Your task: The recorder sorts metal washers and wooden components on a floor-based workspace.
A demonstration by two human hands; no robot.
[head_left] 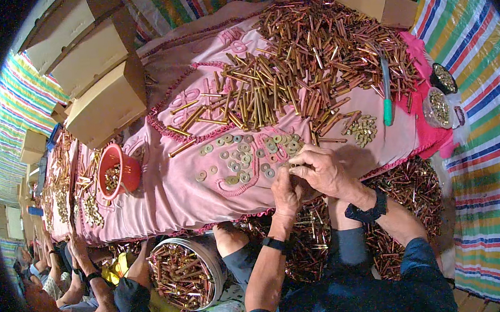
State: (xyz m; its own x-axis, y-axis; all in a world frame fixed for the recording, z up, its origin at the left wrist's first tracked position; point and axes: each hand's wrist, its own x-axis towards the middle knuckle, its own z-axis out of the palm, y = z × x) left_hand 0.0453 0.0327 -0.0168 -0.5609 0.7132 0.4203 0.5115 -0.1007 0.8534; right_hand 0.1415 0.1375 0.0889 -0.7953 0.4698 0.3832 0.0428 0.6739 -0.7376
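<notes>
Loose washers [244, 157], flat, round, without a long axis, scattered mid-frame on pink cloth [174, 201], just up and left of left hand [286, 189] and right hand [320, 167]. Left hand nearer the spread's middle. Fingertips together; cannot tell whether clamped on anything. Long bolts [257, 108] toward upper centre, pointing many ways.

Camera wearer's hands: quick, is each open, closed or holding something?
Left hand: closed; anything held can't be told.
Right hand: closed; anything held is too small to tell.
</notes>
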